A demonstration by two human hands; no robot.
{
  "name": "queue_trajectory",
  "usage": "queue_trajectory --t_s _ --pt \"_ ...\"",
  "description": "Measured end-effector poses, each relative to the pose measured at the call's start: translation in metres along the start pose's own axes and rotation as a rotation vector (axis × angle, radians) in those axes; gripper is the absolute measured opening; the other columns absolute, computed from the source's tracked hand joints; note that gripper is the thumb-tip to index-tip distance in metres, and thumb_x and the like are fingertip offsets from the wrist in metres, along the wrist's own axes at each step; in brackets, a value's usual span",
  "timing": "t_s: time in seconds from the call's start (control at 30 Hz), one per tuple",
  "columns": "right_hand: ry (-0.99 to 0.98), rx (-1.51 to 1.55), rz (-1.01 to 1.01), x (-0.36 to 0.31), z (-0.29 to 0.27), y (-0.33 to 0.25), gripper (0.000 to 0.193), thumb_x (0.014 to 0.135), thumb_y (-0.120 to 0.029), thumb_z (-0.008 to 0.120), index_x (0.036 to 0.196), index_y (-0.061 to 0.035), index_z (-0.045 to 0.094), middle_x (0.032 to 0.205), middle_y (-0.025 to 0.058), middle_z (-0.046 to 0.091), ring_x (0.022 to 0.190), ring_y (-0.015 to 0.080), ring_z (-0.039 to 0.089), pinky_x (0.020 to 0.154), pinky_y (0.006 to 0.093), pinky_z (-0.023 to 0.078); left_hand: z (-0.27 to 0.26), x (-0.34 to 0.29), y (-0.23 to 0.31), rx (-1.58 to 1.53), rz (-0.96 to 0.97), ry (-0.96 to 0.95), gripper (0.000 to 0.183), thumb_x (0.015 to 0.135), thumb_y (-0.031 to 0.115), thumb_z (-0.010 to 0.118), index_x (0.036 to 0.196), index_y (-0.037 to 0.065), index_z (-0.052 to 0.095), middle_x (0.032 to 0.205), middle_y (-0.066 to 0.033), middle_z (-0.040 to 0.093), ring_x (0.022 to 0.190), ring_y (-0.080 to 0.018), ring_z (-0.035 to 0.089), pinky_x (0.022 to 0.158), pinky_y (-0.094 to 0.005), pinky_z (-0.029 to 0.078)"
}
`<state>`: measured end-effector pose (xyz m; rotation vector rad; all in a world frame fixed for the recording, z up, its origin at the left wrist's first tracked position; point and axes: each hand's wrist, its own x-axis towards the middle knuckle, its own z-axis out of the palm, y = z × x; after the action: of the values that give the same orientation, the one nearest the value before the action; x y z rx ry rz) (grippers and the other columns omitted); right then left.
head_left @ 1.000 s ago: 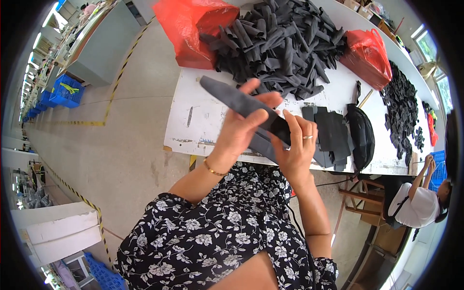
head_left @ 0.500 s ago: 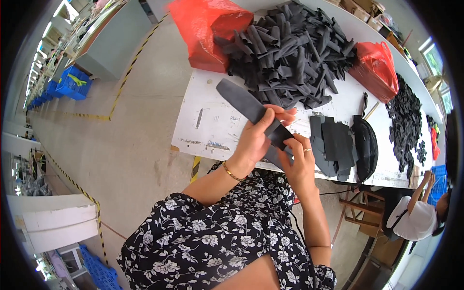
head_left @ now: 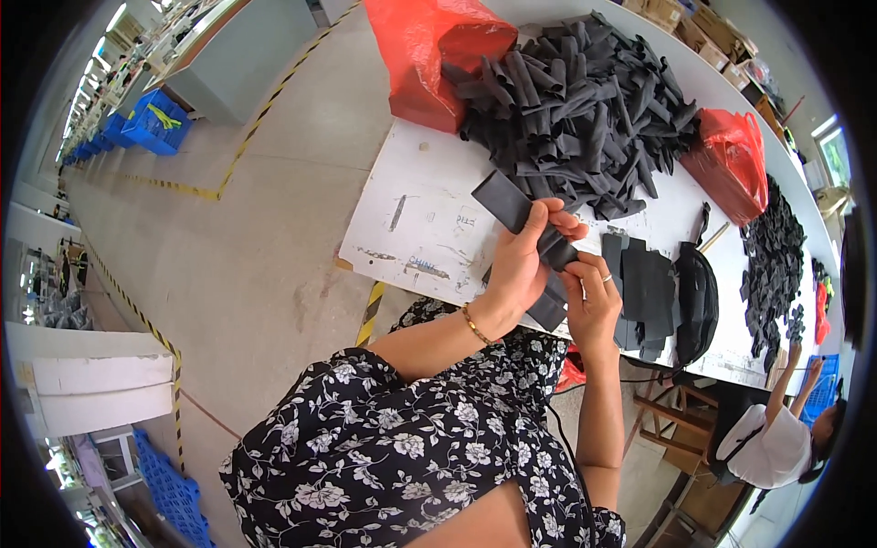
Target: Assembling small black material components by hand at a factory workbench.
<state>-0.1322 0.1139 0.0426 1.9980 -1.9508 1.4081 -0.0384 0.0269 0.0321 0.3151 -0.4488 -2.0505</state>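
Observation:
A black flat strip of sheet material (head_left: 502, 201) runs slantwise between my two hands above the table edge. My left hand (head_left: 525, 265) pinches it near its middle, thumb on top, and its far end sticks out to the upper left. At the near end, the fingertips of my right hand (head_left: 596, 306) close on the strip, which looks curled there. More flat black pieces (head_left: 548, 309) lie on the table edge beneath my hands, partly hidden. A stack of black cut pieces (head_left: 647, 292) lies just right of my right hand.
A big heap of curled black strips (head_left: 585, 119) covers the far table (head_left: 375, 215), between two red plastic bags (head_left: 425, 82) (head_left: 731, 164). A black pouch-like object (head_left: 697, 306) lies beside the stack. Farther right are small black pieces (head_left: 772, 265) and another person (head_left: 772, 443).
The strip's free end beyond my left hand looks shorter, and its near part is more curled. Both hands keep their hold. The whole view has shifted slightly.

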Motion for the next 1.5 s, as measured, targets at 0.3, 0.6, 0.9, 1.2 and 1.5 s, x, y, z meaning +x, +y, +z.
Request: queue_trajectory --t_s 0.3,0.6,0.9,1.2,1.5 --pt "-0.032 0.005 0.019 -0.002 0.0 0.005 0.013 0.079 0.005 0.067 0.089 -0.0008 0.06 0.095 0.0138 0.062 0.073 0.029 0.062 0.061 0.0354 0.05 -0.005 0.004 0.011 -0.045 -0.039 0.031 0.031 0.099 0.03 0.05 0.11 0.002 0.057 0.09 -0.0085 0.066 0.09 -0.0242 0.066 0.086 -0.0376 0.051" --pt "-0.034 0.06 0.056 0.0 0.004 0.005 0.012 0.08 0.005 0.066 0.089 -0.0006 0.06 0.096 0.0133 0.062 0.074 0.0283 0.062 0.061 0.0347 0.05 -0.003 -0.001 0.007 -0.012 -0.004 -0.012 0.03 0.1 0.029 0.05 0.109 0.002 0.057 0.092 -0.0082 0.066 0.092 -0.0239 0.065 0.084 -0.0363 0.05" --pt "0.032 0.587 0.521 0.0 0.012 0.0 0.018 0.083 -0.007 0.073 0.091 0.0034 0.06 0.096 0.007 0.061 0.078 0.0116 0.058 0.07 0.0237 0.046 -0.009 0.007 0.006 0.016 0.093 -0.09 0.036 0.1 0.032 0.046 0.115 -0.001 0.053 0.104 -0.0169 0.065 0.103 -0.0307 0.064 0.097 -0.0427 0.048" --pt "0.223 0.851 0.631 0.014 0.011 -0.013 0.032 0.089 -0.014 0.067 0.114 0.0015 0.054 0.106 0.0086 0.059 0.087 0.0124 0.058 0.075 0.0268 0.048 -0.003 0.014 0.021 0.087 0.112 -0.245 0.035 0.1 0.031 0.046 0.118 0.002 0.053 0.108 -0.017 0.065 0.111 -0.0343 0.06 0.102 -0.0473 0.045" --pt "0.316 0.318 0.158 0.009 0.012 -0.005 0.015 0.074 0.005 0.074 0.085 -0.0008 0.065 0.087 0.0083 0.063 0.079 0.018 0.06 0.072 0.0272 0.047 -0.057 0.012 0.047 0.121 0.193 -0.12 0.017 0.087 0.01 0.069 0.099 -0.001 0.063 0.088 -0.0117 0.068 0.084 -0.027 0.068 0.088 -0.0426 0.054"
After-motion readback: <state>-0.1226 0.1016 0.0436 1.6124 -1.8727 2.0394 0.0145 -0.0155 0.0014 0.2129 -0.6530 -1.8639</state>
